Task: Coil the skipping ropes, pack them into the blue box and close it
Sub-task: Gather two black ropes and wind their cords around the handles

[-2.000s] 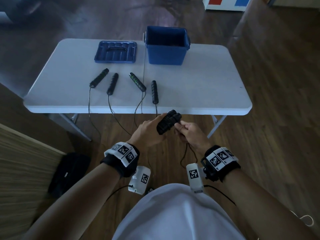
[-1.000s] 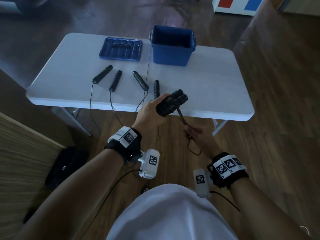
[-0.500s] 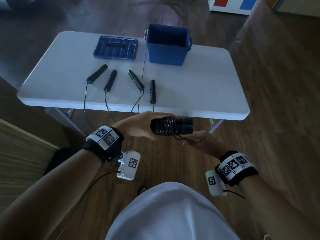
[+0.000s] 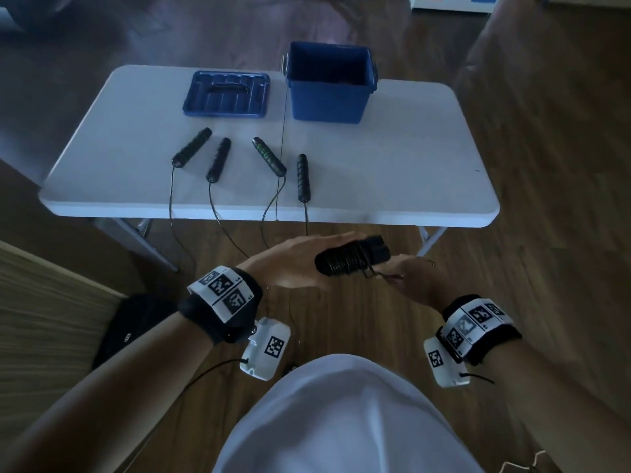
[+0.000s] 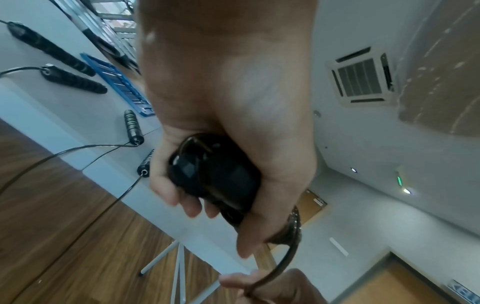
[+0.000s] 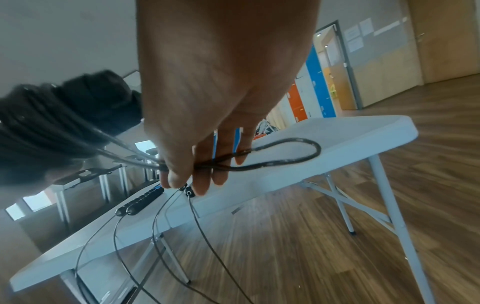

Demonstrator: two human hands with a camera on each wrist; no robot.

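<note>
My left hand [image 4: 300, 261] grips a black skipping rope bundle [image 4: 351, 256]: two handles side by side with cord coiled round them, held in front of the table's near edge. In the left wrist view the fingers curl round the bundle [image 5: 215, 176]. My right hand [image 4: 406, 274] pinches the last short loop of cord [image 6: 283, 152] just right of the bundle [image 6: 59, 119]. Several black handles [image 4: 218, 159] of other ropes lie on the white table [image 4: 409, 172], their cords hanging over its front edge. The open blue box [image 4: 329, 93] stands at the back, its blue lid [image 4: 227, 94] flat to its left.
The folding table has metal legs [image 6: 389, 185] on a wooden floor. A black bag [image 4: 133, 322] lies on the floor at my left beside a wooden panel [image 4: 44, 322]. The table's right half [image 4: 426, 148] is bare.
The left hand has brought the bundle down from table height and turned it level. The right hand has come up close to it, and the free cord has shortened to a small loop.
</note>
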